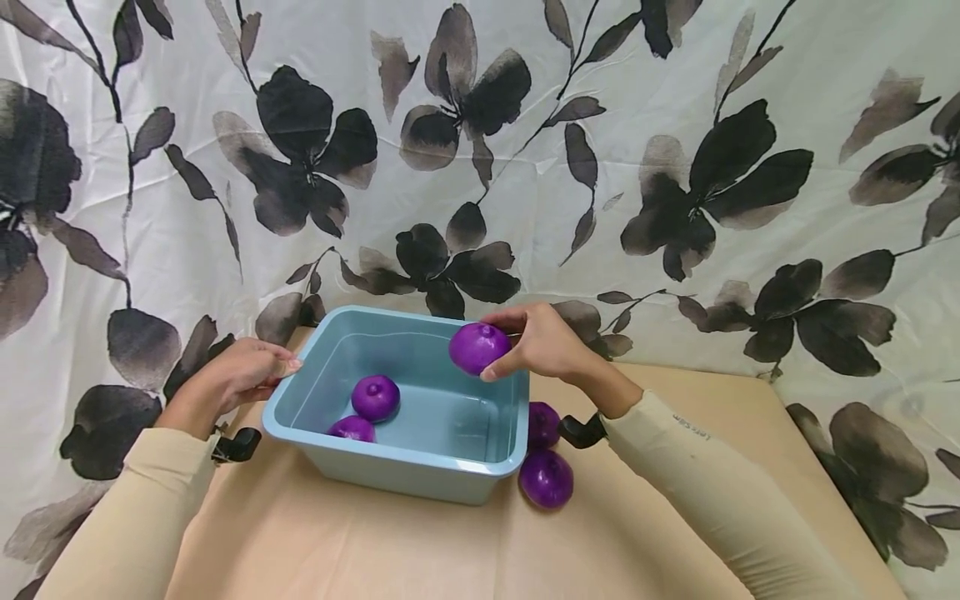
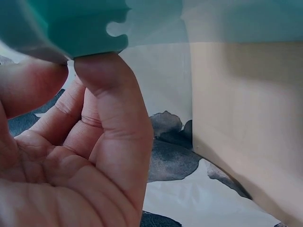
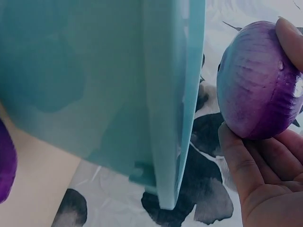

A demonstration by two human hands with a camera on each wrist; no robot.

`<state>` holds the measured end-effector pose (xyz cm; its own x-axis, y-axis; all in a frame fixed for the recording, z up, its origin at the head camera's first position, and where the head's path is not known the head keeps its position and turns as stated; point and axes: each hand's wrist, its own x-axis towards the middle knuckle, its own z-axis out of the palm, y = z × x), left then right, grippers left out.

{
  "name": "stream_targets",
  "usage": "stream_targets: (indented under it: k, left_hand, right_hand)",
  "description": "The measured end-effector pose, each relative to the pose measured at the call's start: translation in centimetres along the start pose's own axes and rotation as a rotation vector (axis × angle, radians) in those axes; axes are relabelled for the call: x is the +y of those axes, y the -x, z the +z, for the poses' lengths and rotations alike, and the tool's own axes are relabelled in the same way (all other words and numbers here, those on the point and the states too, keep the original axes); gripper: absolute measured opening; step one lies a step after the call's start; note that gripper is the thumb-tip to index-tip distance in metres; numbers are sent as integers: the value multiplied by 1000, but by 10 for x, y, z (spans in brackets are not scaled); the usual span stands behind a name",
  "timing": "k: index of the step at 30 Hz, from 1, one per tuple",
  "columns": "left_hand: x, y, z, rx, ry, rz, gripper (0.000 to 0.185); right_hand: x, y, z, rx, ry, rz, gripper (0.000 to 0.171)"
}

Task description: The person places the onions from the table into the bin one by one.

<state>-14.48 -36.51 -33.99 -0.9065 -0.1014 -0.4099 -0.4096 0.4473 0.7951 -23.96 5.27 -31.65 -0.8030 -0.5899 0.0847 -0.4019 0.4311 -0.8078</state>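
floral curtain (image 1: 675, 125) behind, tan table (image 1: 675, 517) below. head view: right hand (image 1: 540, 342) pinches a purple onion (image 1: 478, 347) over the blue tub's (image 1: 450, 467) far rim; left hand (image 1: 240, 375) grips the left rim. two onions inside (image 1: 375, 397), two outside (image 1: 546, 478). left wrist: thumb (image 2: 111, 109) curled under the lip. right wrist: fingers (image 3: 246, 165) cradle the onion beside the tub wall.
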Motion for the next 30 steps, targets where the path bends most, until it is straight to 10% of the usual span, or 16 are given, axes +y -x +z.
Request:
stream_targets:
  k: [30]
  left_hand:
    - [0,2,2,11,25,0,44]
  right_hand:
    - [-30,-53,57,15,16,139,74]
